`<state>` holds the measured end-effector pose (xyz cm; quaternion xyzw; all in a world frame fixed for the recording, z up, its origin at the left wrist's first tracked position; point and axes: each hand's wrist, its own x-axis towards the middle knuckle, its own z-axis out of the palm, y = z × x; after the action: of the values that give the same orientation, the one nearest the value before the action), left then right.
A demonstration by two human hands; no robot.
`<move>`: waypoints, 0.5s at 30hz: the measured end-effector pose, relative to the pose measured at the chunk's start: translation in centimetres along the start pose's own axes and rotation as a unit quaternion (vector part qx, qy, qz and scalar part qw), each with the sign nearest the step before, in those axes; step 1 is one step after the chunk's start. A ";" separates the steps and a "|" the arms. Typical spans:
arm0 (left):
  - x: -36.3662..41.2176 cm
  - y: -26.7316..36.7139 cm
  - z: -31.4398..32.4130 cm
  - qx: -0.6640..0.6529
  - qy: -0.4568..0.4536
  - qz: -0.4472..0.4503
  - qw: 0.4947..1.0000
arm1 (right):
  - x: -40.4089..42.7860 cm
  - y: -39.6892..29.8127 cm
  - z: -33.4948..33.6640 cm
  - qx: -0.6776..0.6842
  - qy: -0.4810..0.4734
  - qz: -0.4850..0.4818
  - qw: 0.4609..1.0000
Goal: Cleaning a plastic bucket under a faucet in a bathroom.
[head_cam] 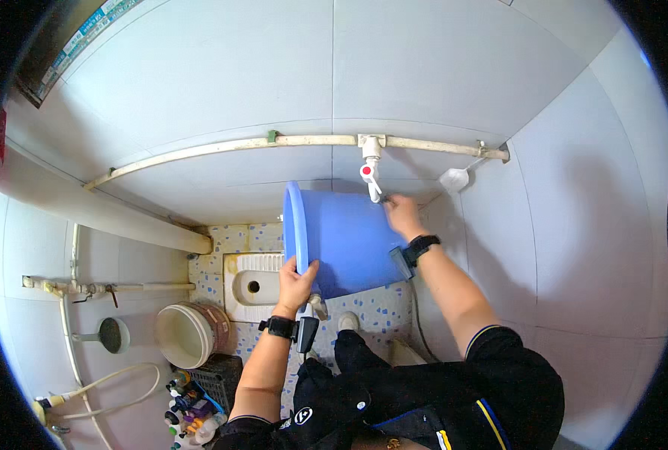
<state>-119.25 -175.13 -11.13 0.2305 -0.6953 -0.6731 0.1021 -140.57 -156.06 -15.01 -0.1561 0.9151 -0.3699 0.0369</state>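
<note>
A blue plastic bucket (348, 242) is held tipped on its side, its mouth facing left, above the floor and partly over a ceramic squat toilet (233, 295). My left hand (295, 284) grips the bucket's rim, thumb on the outer wall. At the bucket's base end is my right hand (404, 216), its fingers bent close to the spout of a white plastic tap (370, 174) with a red dot. Something small and dark shows at those fingertips; what it is cannot be made out. No water stream is visible at the spout.
A pale pipe (311, 140) runs along the wall, and a white brush-like tool (455, 180) hangs at its right. To the left stand a white bucket (185, 340), a black plastic crate (221, 374) and several bottles (196, 413). A hose (114, 374) loops by the left wall.
</note>
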 end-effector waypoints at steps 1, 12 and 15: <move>-0.1 0.4 -0.3 0.041 -0.010 0.010 0.999 | -1.2 -3.6 1.1 0.073 -0.020 -0.009 0.997; -0.5 0.2 1.4 -0.001 -0.041 0.008 0.999 | 0.7 8.3 -2.4 -0.194 -0.028 0.061 0.979; -0.4 -0.6 0.3 0.059 -0.038 0.013 0.997 | -0.6 -1.0 1.1 -0.035 -0.071 0.053 0.995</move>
<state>-118.95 -174.65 -11.69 0.2016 -0.7399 -0.6379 0.0705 -139.50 -157.27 -15.10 -0.1343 0.9296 -0.3231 0.1155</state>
